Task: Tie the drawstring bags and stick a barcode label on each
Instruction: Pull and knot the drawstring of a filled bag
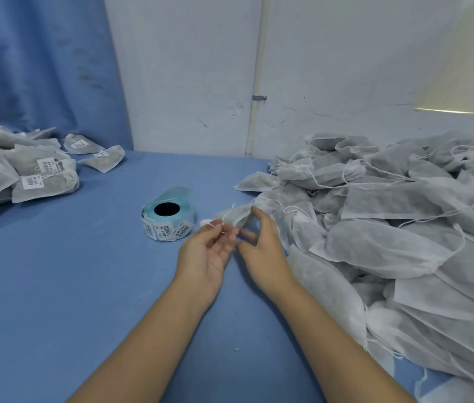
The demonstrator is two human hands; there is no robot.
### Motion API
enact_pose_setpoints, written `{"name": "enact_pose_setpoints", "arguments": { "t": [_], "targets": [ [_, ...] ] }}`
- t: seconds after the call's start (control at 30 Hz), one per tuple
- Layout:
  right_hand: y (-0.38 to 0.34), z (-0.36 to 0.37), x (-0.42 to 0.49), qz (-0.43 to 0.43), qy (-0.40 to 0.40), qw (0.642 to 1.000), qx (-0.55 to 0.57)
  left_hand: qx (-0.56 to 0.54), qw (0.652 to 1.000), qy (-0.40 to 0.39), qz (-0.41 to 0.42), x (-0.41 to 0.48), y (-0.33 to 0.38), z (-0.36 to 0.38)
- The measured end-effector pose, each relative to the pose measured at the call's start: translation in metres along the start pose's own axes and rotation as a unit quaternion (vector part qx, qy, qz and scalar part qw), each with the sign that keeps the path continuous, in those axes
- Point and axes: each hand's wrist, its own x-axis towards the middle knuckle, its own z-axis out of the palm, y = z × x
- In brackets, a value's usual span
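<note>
A white non-woven drawstring bag lies at the left edge of the big pile, its gathered mouth pointing left. My left hand is palm up and pinches the bag's thin white string between thumb and fingertips. My right hand curls round the bag's neck from the right, thumb and fingers on either side. A pale blue roll of barcode labels lies just left of my hands, a strip of printed labels hanging off its front.
A large heap of unlabelled white bags fills the right side of the blue table. Labelled, tied bags are stacked at the far left. A blue curtain and a white wall stand behind.
</note>
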Motion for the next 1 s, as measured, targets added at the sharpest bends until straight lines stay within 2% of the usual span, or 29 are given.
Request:
{"name": "enact_pose_setpoints", "arguments": {
  "t": [0.03,0.1,0.23,0.4,0.5,0.63,0.7,0.77,0.87,1.0],
  "targets": [
    [0.001,0.0,0.002,0.008,0.034,0.999,-0.016,0.002,1.0,-0.006,-0.011,-0.001,0.0,0.001],
    [0.003,0.001,0.006,0.04,0.073,0.996,0.027,0.022,0.999,-0.013,-0.032,-0.001,-0.002,0.001],
    [0.004,0.002,0.01,0.107,0.042,0.984,0.133,0.063,0.994,-0.053,-0.069,-0.001,-0.004,0.001],
    [0.004,-0.001,0.011,0.096,0.013,0.967,0.235,0.123,0.981,-0.117,-0.091,-0.005,-0.009,0.001],
    [0.004,-0.002,0.009,0.087,0.051,0.977,0.185,0.147,0.977,-0.117,-0.098,-0.003,-0.011,-0.002],
    [0.002,0.001,0.003,0.019,0.107,0.993,0.043,0.138,0.98,-0.113,-0.086,0.002,-0.007,-0.005],
    [0.001,0.002,0.0,0.002,0.121,0.992,-0.042,0.13,0.98,-0.126,-0.086,0.003,-0.006,-0.006],
    [-0.002,0.003,-0.002,0.015,0.107,0.991,-0.073,0.123,0.978,-0.146,-0.083,0.004,-0.005,-0.007],
    [-0.009,0.003,-0.008,0.035,0.047,0.998,0.031,0.134,0.974,-0.165,-0.08,0.004,-0.006,-0.007],
    [-0.014,-0.001,-0.009,0.069,0.021,0.975,0.208,0.181,0.965,-0.175,-0.067,0.004,-0.005,-0.007]
  ]
}}
